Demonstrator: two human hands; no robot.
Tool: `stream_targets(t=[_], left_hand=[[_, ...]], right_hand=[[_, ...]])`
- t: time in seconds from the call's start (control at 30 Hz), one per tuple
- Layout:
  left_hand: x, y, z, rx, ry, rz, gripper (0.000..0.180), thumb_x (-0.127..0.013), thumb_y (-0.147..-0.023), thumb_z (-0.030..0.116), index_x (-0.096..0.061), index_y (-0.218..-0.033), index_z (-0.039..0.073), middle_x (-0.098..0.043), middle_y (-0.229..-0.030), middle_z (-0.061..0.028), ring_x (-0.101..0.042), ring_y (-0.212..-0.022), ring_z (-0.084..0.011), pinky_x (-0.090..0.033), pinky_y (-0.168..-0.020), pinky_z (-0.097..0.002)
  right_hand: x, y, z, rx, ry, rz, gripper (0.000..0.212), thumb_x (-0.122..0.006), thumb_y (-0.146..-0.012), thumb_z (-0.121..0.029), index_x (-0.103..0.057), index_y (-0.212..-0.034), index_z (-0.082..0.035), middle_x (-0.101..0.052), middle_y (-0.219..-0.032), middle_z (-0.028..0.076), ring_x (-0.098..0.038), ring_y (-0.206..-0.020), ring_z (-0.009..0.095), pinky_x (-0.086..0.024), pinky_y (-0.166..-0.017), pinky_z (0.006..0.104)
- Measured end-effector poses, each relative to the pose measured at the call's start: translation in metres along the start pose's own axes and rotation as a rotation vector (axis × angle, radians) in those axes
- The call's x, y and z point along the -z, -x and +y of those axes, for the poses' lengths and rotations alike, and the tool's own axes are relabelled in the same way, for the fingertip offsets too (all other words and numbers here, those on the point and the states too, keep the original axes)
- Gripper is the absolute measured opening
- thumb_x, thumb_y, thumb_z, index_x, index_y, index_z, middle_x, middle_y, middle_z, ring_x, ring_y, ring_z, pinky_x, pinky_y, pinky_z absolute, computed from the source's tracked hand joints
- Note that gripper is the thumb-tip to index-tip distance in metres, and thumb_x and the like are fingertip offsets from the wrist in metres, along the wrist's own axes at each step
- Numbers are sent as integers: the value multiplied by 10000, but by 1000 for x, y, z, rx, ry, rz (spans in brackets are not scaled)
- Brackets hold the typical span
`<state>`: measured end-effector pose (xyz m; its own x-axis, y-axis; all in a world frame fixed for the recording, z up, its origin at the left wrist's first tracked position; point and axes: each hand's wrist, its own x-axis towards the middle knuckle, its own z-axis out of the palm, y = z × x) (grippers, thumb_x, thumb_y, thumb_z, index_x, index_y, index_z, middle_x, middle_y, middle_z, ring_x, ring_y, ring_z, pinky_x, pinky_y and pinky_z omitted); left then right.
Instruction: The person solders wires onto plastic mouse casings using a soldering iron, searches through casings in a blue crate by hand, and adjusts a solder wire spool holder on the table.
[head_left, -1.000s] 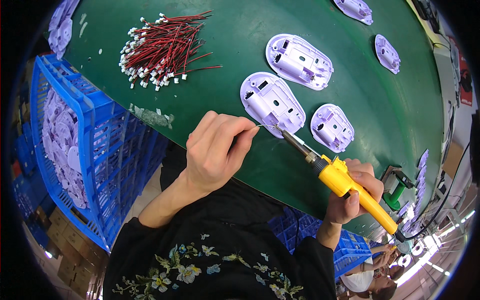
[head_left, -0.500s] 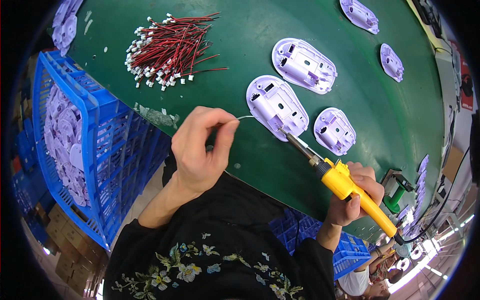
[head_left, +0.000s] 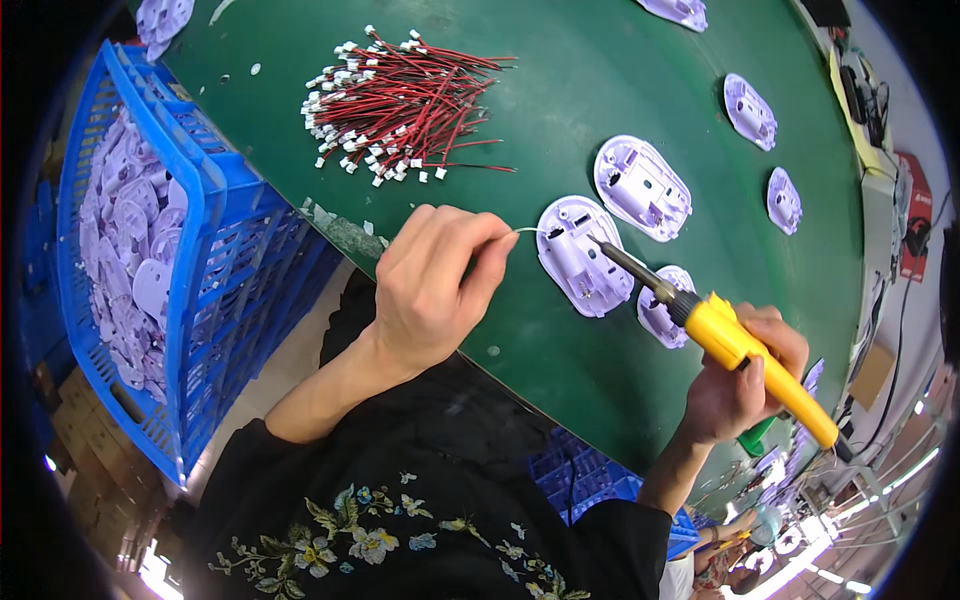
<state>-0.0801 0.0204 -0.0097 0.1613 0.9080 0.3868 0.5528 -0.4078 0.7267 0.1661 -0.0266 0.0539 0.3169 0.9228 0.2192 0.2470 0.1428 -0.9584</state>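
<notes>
Head view: the left hand [head_left: 435,285] pinches thumb and forefinger closed on a thin silvery wire [head_left: 527,230], whose end reaches the purple shell's [head_left: 578,268] upper left edge; the right hand [head_left: 745,380] wraps its fingers around a yellow soldering iron [head_left: 730,338]. The iron's tip has shifted from the shell's lower end to its upper part, contact unclear, so soldering below seems paused. The shell lies on the green table [head_left: 545,375], right of the red leads [head_left: 425,105].

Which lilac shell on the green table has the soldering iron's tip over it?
The shell nearest the left hand: the tip of the yellow soldering iron shows against it alone; the others lie farther from that hand.
</notes>
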Motion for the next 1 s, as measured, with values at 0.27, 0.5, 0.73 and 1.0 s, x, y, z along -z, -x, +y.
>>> stream_targets(t=[0.27,0.5,0.73,1.0], left_hand=[[0,0,-1,-56,-18,6,194,-727,-727,-71,-607,-861,0,-620,-752,-75,-557,-606,-223,-424,-534,-309],[-2,2,0,-47,-69,-9,181,-724,-734,-64,-608,-859,-3,-624,-750,-73,-562,-603,-221,-431,-538,-309],[-4,1,1,-55,-68,-2,184,-725,-732,-63,-612,-861,1,-624,-742,-70,-554,-591,-216,-422,-528,-309],[-5,0,1,-63,-73,-2,191,-731,-726,-64,-615,-864,1,-625,-738,-70,-549,-583,-215,-417,-524,-309]], right_hand=[[-15,-13,11,-62,-65,-119,318,-637,-816,-244,-543,-967,20,-588,-835,146,-525,-721,194,-438,-708,322],[-16,-12,12,-52,-43,-126,315,-638,-822,-247,-542,-965,17,-589,-825,143,-516,-707,183,-427,-694,315],[-14,-11,14,-34,-55,-135,306,-634,-822,-238,-540,-969,13,-591,-828,145,-513,-703,180,-425,-688,320],[-16,-11,12,-12,-38,-144,302,-630,-821,-230,-539,-980,11,-591,-836,145,-529,-726,193,-440,-715,329]])
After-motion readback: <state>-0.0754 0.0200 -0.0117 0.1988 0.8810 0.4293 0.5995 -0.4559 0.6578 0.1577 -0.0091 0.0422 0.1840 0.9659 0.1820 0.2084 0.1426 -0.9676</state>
